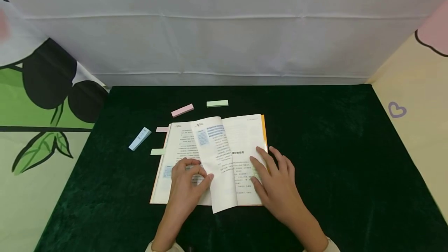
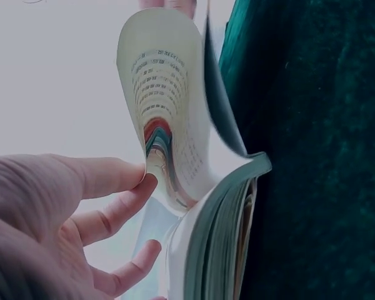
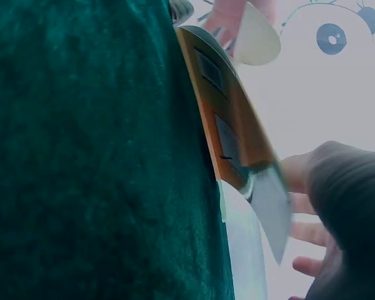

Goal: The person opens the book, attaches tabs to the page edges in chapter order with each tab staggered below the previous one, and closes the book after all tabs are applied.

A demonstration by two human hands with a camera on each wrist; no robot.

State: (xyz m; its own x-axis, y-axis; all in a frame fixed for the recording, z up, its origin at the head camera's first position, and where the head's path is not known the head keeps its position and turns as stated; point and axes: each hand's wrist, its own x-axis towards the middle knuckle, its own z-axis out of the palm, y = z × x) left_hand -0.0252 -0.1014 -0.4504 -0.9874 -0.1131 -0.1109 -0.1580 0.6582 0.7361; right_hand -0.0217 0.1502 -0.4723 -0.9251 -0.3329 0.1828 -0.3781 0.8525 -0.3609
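An open book [image 1: 245,135] lies in front of me with printed text and blue-highlighted lines. My left hand [image 1: 187,186] pinches a lifted page [image 1: 220,193] between thumb and index finger. That page [image 2: 162,37] bows into a curve in the left wrist view, above the thick stack of pages below. My right hand [image 1: 280,186] rests at the right page's outer edge, fingers spread and loosely bent. A pink tab [image 1: 162,129] and a green tab [image 1: 157,151] stick out from the book's left edge. In the right wrist view, an orange cover [image 3: 237,125] shows.
Around the book on the dark green cloth [image 1: 332,147] lie a blue sticky-tab pad [image 1: 140,139], a pink pad [image 1: 182,110] and a green pad [image 1: 217,104]. A white cloth wall [image 1: 227,46] rises behind the table, with printed panels at both sides.
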